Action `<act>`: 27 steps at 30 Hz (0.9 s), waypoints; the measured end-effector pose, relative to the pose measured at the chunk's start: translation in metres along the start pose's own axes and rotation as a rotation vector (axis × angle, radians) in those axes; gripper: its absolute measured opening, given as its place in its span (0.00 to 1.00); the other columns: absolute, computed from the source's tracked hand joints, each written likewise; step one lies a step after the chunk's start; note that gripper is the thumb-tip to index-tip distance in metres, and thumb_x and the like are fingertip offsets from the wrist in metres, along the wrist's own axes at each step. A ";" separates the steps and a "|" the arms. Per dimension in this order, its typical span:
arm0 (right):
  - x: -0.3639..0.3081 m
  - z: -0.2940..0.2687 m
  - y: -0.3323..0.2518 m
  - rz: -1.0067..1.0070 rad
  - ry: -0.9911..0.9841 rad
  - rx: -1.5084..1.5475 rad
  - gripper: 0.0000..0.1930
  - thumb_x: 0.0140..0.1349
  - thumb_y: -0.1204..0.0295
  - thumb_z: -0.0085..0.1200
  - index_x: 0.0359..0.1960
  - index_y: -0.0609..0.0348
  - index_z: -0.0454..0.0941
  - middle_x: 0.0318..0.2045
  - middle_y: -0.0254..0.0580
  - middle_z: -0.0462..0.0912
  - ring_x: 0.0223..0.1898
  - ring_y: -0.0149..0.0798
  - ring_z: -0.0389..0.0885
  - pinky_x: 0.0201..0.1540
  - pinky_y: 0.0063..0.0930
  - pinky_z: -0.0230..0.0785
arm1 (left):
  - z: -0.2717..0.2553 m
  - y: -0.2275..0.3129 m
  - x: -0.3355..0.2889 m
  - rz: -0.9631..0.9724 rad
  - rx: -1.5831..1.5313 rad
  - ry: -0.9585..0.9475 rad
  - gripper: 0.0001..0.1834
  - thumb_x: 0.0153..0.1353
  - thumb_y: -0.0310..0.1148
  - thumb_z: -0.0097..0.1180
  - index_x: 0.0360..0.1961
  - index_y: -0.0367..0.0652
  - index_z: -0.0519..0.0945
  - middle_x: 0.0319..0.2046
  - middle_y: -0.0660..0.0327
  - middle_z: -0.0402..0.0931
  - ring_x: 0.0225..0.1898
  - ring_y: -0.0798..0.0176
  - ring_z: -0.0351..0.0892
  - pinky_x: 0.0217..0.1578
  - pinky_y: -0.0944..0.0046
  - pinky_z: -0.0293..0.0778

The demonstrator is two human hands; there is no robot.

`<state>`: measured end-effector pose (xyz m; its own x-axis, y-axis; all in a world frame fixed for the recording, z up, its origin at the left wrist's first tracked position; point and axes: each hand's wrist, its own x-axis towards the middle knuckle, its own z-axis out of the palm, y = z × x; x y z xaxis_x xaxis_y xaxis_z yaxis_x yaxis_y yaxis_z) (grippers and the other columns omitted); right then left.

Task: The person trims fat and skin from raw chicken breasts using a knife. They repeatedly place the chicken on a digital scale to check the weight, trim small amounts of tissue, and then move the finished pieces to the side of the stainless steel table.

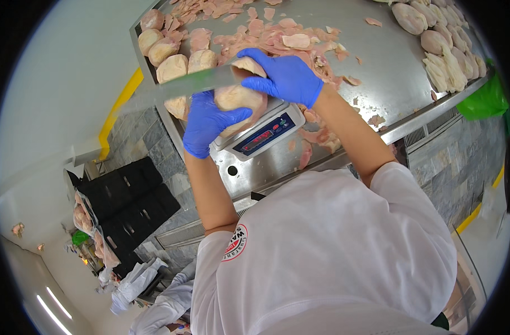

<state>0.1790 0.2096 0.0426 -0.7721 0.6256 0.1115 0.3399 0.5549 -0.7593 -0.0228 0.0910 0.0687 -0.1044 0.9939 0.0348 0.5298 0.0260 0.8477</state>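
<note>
My left hand, in a blue glove, curls round the side of a rounded, pale lump of raw meat with its thumb across the front. From the upper right, my gloved right hand grips the top part of the meat between fingers and thumb. Beneath it is a digital scale with a lit red display; I cannot tell whether the meat rests on it. A blurred, see-through band crosses in front of the lump and hides part of it.
More rounded lumps line the table's left edge. Thin meat slices spread across the steel table behind my hands. Whole raw pieces are heaped at far right, near a green bag. Black crates stand at lower left.
</note>
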 end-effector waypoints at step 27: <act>-0.052 0.011 0.044 -0.201 0.125 0.112 0.42 0.63 0.40 0.54 0.72 0.52 0.61 0.25 0.49 0.82 0.27 0.54 0.82 0.33 0.41 0.73 | -0.007 0.011 0.007 0.158 0.137 -0.164 0.57 0.33 0.48 0.83 0.66 0.42 0.68 0.60 0.53 0.71 0.63 0.48 0.70 0.64 0.53 0.66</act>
<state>0.2280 0.1955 -0.0044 -0.7435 0.5754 0.3408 0.1189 0.6152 -0.7794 -0.0232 0.0973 0.0816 0.1211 0.9905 0.0654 0.6386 -0.1282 0.7588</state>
